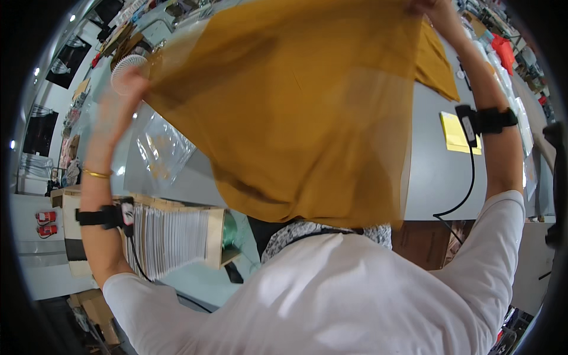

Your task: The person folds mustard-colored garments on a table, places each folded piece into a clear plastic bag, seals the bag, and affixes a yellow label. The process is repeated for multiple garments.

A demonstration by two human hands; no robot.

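A mustard-yellow piece of fabric (296,118) is spread wide in the air before me, its edges blurred by motion. My left hand (131,83) is closed on its left edge. Up at the top right, my right hand (435,10) grips the upper right corner. Whether the fabric is a garment or a plain cloth I cannot tell. A white ribbed round thing (127,70) shows right by my left fingers. Behind the fabric's right side, more mustard fabric (436,65) lies on the grey table (429,171).
Clear plastic bags (160,148) lie on the table at left, and a yellow packet (457,132) at right. Below the table's left edge is a wooden box (216,234) packed with upright white sheets (168,236). Plastic-wrapped goods line the far right.
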